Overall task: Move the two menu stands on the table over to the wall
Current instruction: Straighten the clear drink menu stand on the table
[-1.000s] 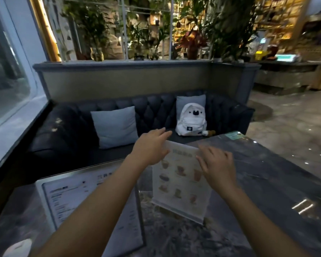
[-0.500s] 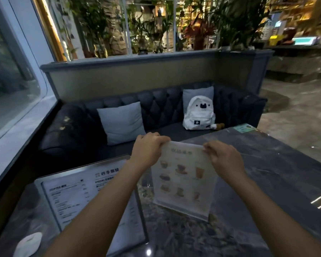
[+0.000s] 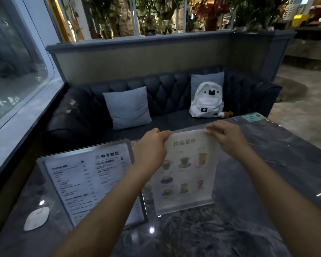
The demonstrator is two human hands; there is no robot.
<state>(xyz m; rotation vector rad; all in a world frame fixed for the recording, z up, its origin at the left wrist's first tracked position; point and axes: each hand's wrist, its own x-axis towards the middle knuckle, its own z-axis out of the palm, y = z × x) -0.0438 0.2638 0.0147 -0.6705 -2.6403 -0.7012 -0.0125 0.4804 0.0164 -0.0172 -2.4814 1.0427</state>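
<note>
Spanning the foreground, the dark marble table is carrying the large framed menu stand at its window side, leaning back, face toward the camera. Beside it the smaller clear drinks menu stand is standing upright, long axis vertical, printed face toward the camera. Left hand and right hand are pinching its top corners.
</note>
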